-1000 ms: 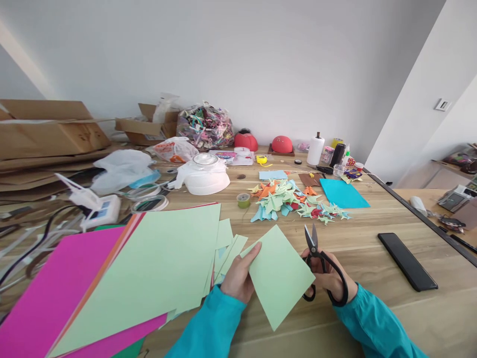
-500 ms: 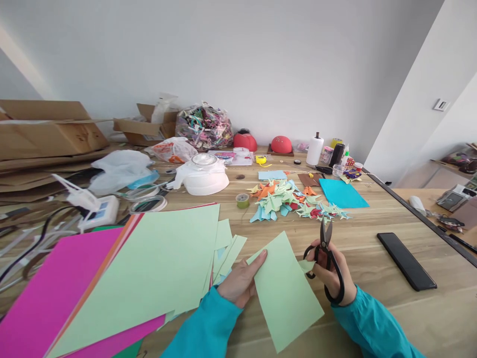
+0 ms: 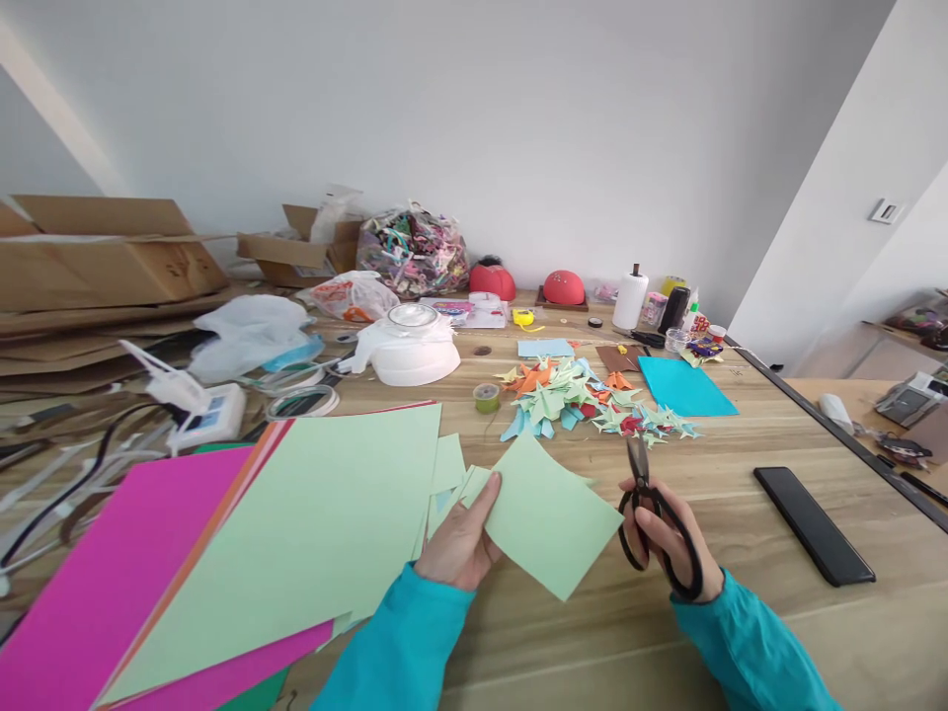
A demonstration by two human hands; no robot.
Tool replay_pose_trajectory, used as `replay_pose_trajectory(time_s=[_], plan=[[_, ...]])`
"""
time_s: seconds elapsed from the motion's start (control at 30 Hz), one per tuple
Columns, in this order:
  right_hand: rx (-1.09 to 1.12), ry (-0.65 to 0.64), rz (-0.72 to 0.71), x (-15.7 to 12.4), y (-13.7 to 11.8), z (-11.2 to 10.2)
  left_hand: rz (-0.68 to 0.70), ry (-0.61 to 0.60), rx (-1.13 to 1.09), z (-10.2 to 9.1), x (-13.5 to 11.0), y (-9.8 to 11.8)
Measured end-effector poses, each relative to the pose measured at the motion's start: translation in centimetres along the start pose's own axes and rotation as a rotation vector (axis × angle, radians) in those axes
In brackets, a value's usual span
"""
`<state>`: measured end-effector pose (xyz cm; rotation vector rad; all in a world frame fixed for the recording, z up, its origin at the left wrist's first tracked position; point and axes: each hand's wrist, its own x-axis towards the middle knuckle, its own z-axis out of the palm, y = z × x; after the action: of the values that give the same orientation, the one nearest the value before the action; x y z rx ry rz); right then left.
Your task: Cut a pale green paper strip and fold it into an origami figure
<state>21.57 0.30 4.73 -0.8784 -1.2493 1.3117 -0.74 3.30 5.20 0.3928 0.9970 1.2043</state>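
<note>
Behind, colourful bits [image 3: 409,251] in clear bag [image 3: 415,209]

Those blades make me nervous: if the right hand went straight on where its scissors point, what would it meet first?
The right hand, scissors leading, would probably meet the folded paper pile first, though depth is unclear.

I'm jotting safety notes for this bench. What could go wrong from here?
The scissors in the right hand point toward the folded pile; a forward slip might damage some pieces.

The left hand pinches the sheet at one side, so the far side could bend or swing during a cut.

The left sleeve is close to the paper stack and might nudge it.
</note>
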Motion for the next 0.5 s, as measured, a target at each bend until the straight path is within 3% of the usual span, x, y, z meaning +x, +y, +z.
replay_pose_trajectory(time_s=[0.1, 0.17, 0.5], plan=[[0.132, -0.313, 0.149, -0.4, 0.2, -0.7, 0.047, 0.016, -0.006, -0.6, 0.2, 1.0], [0.213, -0.450, 0.263, -0.6, 0.3, -1.0, 0.065, 0.015, -0.012, -0.7, 0.0, 1.5], [0.360, -0.575, 0.394, -0.8, 0.3, -1.6, 0.056, 0.008, 0.032, -1.1, 0.0, 2.0]])
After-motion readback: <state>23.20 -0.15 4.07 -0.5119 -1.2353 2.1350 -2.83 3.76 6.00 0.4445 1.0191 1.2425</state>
